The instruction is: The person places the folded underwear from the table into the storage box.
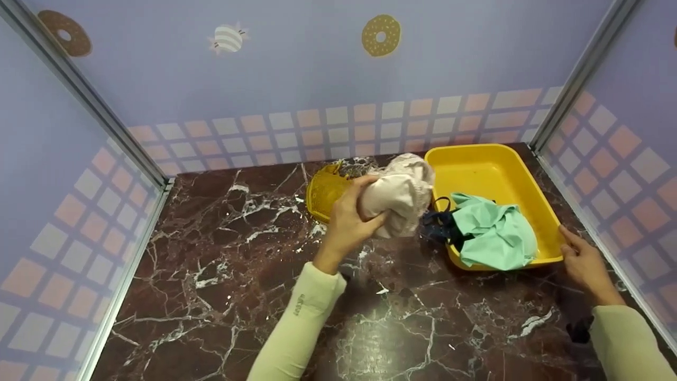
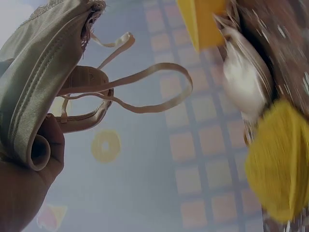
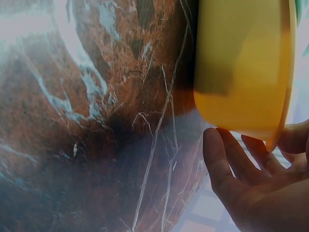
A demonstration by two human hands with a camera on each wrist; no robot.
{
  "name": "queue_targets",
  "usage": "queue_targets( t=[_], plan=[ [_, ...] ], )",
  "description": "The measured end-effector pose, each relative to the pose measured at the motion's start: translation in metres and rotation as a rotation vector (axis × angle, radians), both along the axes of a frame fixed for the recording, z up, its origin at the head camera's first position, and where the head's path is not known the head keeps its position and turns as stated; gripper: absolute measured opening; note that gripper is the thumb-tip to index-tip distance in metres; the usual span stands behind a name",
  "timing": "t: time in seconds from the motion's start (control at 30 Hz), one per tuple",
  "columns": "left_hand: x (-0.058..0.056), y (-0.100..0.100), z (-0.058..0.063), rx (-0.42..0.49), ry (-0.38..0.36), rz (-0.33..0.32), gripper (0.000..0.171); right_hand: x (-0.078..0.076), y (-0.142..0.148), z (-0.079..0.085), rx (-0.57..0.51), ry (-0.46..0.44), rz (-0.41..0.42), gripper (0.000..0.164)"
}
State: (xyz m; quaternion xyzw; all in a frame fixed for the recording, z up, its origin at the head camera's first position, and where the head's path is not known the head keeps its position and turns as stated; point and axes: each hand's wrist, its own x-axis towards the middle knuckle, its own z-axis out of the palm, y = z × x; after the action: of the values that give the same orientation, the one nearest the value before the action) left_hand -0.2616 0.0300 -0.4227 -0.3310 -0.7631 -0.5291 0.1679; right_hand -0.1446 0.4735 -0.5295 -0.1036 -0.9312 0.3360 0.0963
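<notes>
My left hand grips a folded off-white bra with a lacy edge, held above the table left of the yellow tub. In the left wrist view thin straps dangle from the bra. A yellow lacy garment, perhaps another bra, lies on the table behind my left hand. At the tub's front right corner, my right hand holds the rim, thumb over it and fingers underneath. Mint green cloth lies in the tub, draped over its front rim, beside a dark blue strapped garment hanging over the left side.
The dark red marbled table is bounded by a patterned back wall and side walls with metal edges. Small pale specks are scattered left of the yellow garment. In the left wrist view a blurred whitish piece lies near the yellow garment.
</notes>
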Motion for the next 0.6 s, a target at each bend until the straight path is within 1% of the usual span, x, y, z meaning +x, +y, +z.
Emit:
queue_targets(
  t=[0.13,0.23,0.33,0.57,0.6],
  plan=[
    [0.003,0.026,0.002,0.013,0.005,-0.052,0.065,0.000,-0.001,0.001,-0.008,0.001,-0.003,0.043],
    [0.004,0.043,0.002,0.023,0.016,-0.077,0.065,0.000,-0.001,0.001,-0.006,0.003,-0.011,0.043],
    [0.006,0.060,0.001,0.023,0.009,-0.113,0.067,0.001,-0.001,0.001,-0.010,0.006,-0.012,0.043],
    [0.011,0.102,-0.003,-0.063,0.010,-0.150,0.067,0.000,0.000,0.000,-0.018,0.016,-0.013,0.042],
    [0.011,0.109,-0.004,-0.069,0.006,-0.167,0.066,0.000,0.000,0.000,-0.020,0.018,-0.014,0.042]
  ],
)
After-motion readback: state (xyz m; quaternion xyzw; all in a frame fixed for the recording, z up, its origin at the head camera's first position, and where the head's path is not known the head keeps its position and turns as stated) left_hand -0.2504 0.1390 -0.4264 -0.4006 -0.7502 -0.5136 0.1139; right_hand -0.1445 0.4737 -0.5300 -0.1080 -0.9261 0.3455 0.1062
